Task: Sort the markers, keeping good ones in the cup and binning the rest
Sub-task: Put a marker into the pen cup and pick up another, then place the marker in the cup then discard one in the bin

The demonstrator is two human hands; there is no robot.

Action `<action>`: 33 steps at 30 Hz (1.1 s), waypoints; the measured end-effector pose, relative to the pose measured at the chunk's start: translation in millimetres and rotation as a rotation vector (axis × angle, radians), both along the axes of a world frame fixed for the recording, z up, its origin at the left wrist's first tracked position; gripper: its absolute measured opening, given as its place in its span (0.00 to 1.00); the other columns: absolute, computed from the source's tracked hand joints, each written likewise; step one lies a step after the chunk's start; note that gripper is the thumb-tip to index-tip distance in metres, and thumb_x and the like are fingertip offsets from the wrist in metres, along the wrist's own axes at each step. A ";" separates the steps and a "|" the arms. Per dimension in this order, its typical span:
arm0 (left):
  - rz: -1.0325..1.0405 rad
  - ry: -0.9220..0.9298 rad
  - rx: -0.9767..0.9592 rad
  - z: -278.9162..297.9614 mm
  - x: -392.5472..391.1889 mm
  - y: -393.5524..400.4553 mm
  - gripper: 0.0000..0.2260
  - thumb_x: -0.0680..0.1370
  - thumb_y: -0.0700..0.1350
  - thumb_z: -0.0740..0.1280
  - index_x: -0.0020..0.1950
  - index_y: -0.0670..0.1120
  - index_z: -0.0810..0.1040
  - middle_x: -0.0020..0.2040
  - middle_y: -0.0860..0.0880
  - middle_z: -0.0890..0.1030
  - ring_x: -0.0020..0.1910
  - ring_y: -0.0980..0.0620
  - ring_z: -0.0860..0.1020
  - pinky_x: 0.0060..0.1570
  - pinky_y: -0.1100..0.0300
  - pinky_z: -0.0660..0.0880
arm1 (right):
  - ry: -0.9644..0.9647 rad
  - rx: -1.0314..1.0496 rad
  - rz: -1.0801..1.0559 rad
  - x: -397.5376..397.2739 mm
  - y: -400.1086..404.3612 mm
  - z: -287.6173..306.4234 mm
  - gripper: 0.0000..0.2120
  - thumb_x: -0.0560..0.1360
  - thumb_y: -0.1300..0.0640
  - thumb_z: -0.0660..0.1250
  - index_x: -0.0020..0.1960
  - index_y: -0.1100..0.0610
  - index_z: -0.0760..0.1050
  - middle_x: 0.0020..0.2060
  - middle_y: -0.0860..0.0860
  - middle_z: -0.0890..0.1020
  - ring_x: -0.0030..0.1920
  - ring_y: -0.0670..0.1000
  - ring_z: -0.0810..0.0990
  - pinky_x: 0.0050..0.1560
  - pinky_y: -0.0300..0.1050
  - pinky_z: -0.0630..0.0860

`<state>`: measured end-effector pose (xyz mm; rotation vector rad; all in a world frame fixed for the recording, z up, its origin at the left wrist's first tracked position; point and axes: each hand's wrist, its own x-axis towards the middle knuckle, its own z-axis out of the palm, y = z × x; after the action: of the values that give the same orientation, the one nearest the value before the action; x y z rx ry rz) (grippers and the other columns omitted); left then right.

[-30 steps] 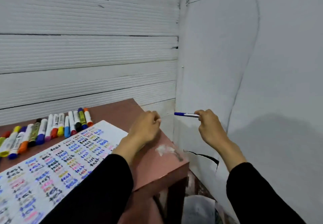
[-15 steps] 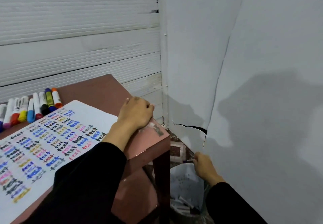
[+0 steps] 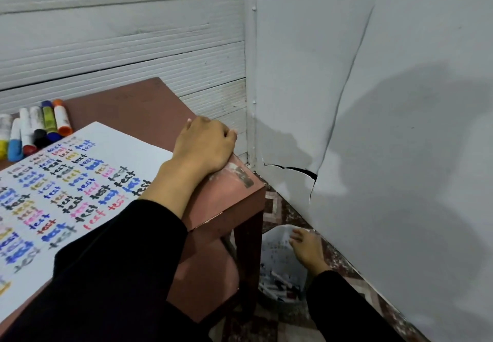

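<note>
A row of markers (image 3: 40, 128) with coloured caps lies at the back left of the brown table (image 3: 149, 107). My left hand (image 3: 205, 144) rests closed on the table's right corner, nothing visible in it. My right hand (image 3: 306, 248) hangs low beside the table, over a bin (image 3: 280, 264) on the floor, fingers spread and empty. Discarded markers (image 3: 280, 287) lie in the bottom of the bin. No cup is in view.
A white sheet (image 3: 80, 181) covered with coloured "test" scribbles lies on the table under my left forearm. A grey wall panel with a torn crack (image 3: 296, 171) stands close on the right. The patterned floor (image 3: 274, 208) shows between table leg and wall.
My right hand carried a blue marker down from table height to the bin and let it go; the hand is now empty. The view tilted downward and right.
</note>
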<state>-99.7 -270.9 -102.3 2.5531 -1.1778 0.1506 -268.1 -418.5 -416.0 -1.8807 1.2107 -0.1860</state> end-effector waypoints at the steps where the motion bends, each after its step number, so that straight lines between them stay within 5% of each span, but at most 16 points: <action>1: -0.001 -0.005 0.002 -0.2 -0.4 0.0 0.20 0.82 0.52 0.54 0.44 0.44 0.83 0.56 0.40 0.78 0.61 0.43 0.72 0.68 0.47 0.62 | -0.025 -0.003 -0.004 0.7 1.7 4.3 0.14 0.76 0.65 0.65 0.62 0.65 0.75 0.55 0.60 0.81 0.54 0.57 0.80 0.56 0.49 0.76; 7: -0.024 0.060 -0.057 -1.8 3.3 2.2 0.18 0.82 0.50 0.57 0.43 0.44 0.82 0.50 0.43 0.81 0.56 0.42 0.75 0.64 0.47 0.67 | -0.128 -0.078 0.001 10.0 10.9 51.0 0.09 0.79 0.62 0.62 0.43 0.65 0.77 0.39 0.60 0.82 0.43 0.60 0.81 0.43 0.51 0.77; 12: -0.025 0.176 -0.215 16.9 18.5 10.3 0.10 0.80 0.47 0.61 0.47 0.44 0.80 0.47 0.47 0.81 0.47 0.46 0.76 0.44 0.56 0.70 | -0.387 -0.121 0.028 57.7 7.2 176.0 0.08 0.78 0.65 0.61 0.45 0.60 0.77 0.38 0.55 0.82 0.37 0.51 0.80 0.38 0.40 0.74; 16: 0.085 0.105 -0.236 64.3 42.3 48.4 0.11 0.79 0.49 0.62 0.44 0.45 0.79 0.46 0.45 0.79 0.45 0.45 0.75 0.42 0.57 0.67 | -0.607 -0.138 0.153 106.2 26.6 300.7 0.10 0.77 0.67 0.59 0.48 0.60 0.78 0.36 0.52 0.81 0.33 0.43 0.79 0.31 0.29 0.72; 21: 0.204 0.043 -0.183 90.4 71.7 134.4 0.11 0.80 0.49 0.62 0.47 0.43 0.79 0.47 0.43 0.80 0.45 0.44 0.76 0.42 0.56 0.69 | -0.640 -0.161 0.375 154.2 87.0 362.6 0.11 0.77 0.66 0.60 0.41 0.56 0.78 0.34 0.51 0.82 0.32 0.46 0.79 0.35 0.40 0.76; 23: 0.243 0.057 -0.156 91.7 79.7 186.8 0.10 0.81 0.49 0.62 0.50 0.44 0.79 0.51 0.44 0.81 0.47 0.46 0.75 0.44 0.57 0.68 | -0.637 -0.173 0.454 172.2 123.7 366.2 0.12 0.76 0.65 0.61 0.39 0.54 0.78 0.35 0.50 0.82 0.36 0.48 0.79 0.41 0.46 0.78; 27: 0.289 0.121 -0.103 74.0 87.8 295.5 0.13 0.80 0.53 0.63 0.61 0.50 0.77 0.66 0.48 0.75 0.59 0.49 0.72 0.53 0.58 0.65 | -0.509 -0.268 0.728 202.8 189.9 358.8 0.09 0.77 0.64 0.62 0.43 0.54 0.78 0.41 0.49 0.80 0.45 0.49 0.79 0.44 0.43 0.74; 30: 0.283 0.115 0.011 49.4 86.9 349.7 0.34 0.70 0.74 0.57 0.70 0.56 0.69 0.74 0.51 0.65 0.74 0.50 0.60 0.68 0.56 0.59 | -0.429 -0.354 0.767 226.9 220.7 347.2 0.10 0.77 0.65 0.61 0.48 0.57 0.79 0.47 0.52 0.81 0.48 0.51 0.79 0.50 0.47 0.78; 33: 0.274 0.072 0.130 26.1 99.2 374.3 0.47 0.59 0.83 0.43 0.75 0.64 0.56 0.79 0.54 0.51 0.78 0.52 0.45 0.76 0.48 0.46 | -0.369 -0.430 0.715 246.5 240.2 348.9 0.09 0.77 0.65 0.59 0.47 0.59 0.79 0.49 0.56 0.81 0.46 0.54 0.80 0.49 0.53 0.80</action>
<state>-0.5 103.4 -76.2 2.7997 -0.8321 0.0457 -21.7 -178.3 -67.1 -2.3951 0.2152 -0.3958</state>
